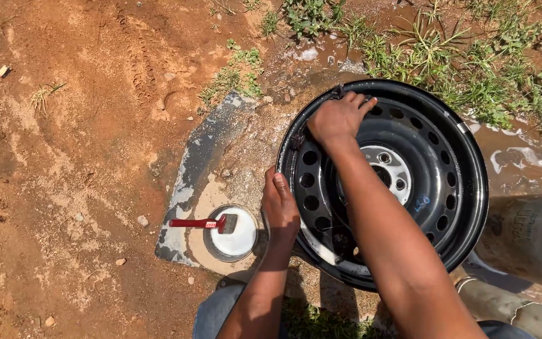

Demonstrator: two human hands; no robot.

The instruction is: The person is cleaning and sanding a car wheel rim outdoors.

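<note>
Crouching low at the bottom of the frame, the person steadies a black steel wheel rim (437, 188) lying flat on wet ground, right of centre. The left hand (280, 206) wraps its fingers over the rim's near-left edge. Just left of it sits a small round tin (241, 240) with a red-handled brush (197, 222) across it, on a grey mat (203, 150). Further up, the right hand (338, 117) presses closed on the rim's far edge, gripping something dark I cannot identify. Grass (472, 69) beyond, upper right.
</note>
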